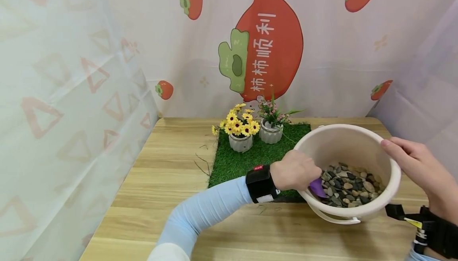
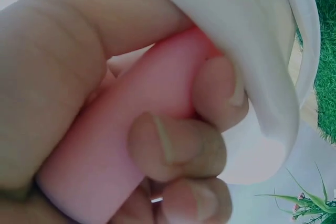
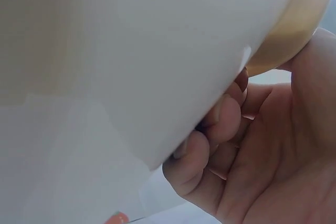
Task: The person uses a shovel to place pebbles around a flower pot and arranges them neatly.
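Note:
A cream plastic bucket point(image 1: 391, 165) stands tilted at the right of the wooden table, with grey and brown pebbles point(image 1: 348, 187) in its bottom. My left hand point(image 1: 304, 173) reaches over the near-left rim and grips the pink handle point(image 2: 131, 129) of a small scoop. The scoop's purple blade point(image 1: 317, 186) lies at the edge of the pebbles. My right hand point(image 1: 397, 151) holds the bucket's right rim, thumb on top. In the right wrist view its fingers point(image 3: 220, 124) curl against the outer wall point(image 3: 131, 51).
A green turf mat point(image 1: 236, 161) lies left of the bucket and carries a pot of yellow flowers point(image 1: 240, 128) and a pot of pink flowers point(image 1: 270, 128). A few thin twigs point(image 1: 202, 165) lie on the table point(image 1: 164, 181). Curtains close off the left, back and right.

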`<control>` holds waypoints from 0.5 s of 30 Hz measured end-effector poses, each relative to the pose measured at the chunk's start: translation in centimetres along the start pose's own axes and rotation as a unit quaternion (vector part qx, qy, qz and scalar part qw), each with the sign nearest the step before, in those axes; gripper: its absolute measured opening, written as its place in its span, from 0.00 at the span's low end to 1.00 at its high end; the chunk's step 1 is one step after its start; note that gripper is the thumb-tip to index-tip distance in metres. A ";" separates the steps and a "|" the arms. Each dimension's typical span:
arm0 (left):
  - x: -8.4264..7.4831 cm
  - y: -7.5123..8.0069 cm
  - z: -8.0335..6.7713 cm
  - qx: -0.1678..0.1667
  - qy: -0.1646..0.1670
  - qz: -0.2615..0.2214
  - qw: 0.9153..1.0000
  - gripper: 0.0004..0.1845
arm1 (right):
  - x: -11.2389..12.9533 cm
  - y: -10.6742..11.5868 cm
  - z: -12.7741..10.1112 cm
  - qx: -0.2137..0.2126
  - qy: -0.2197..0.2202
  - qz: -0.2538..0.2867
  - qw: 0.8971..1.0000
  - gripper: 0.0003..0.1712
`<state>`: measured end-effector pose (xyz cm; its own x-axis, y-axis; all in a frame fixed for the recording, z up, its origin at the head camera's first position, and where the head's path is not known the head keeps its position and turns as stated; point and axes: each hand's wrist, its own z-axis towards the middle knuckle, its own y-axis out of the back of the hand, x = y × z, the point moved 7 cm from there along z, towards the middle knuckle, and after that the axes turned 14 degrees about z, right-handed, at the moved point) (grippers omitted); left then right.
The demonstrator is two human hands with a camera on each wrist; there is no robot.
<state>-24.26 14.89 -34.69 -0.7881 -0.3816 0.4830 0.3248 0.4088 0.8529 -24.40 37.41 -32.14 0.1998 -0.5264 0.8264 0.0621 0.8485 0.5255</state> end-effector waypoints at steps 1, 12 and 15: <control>0.0 0.0 0.1 0.000 0.001 0.000 1.000 0.07 | 0.0 0.0 0.0 -0.002 0.002 0.001 1.000 0.14; -1.3 -0.7 2.4 0.008 -0.008 -0.061 0.998 0.10 | -0.3 0.3 -0.3 -0.008 -0.035 0.008 0.999 0.16; -2.0 -1.1 2.9 0.003 -0.008 -0.061 0.998 0.12 | -0.2 0.2 -0.3 -0.009 -0.026 0.012 1.000 0.15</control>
<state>-24.60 17.63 -37.14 -0.8300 -0.4151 0.3725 0.2229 0.3654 0.9038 -24.14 37.76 -32.26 0.1507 -0.5073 0.8485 0.0762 0.8617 0.5016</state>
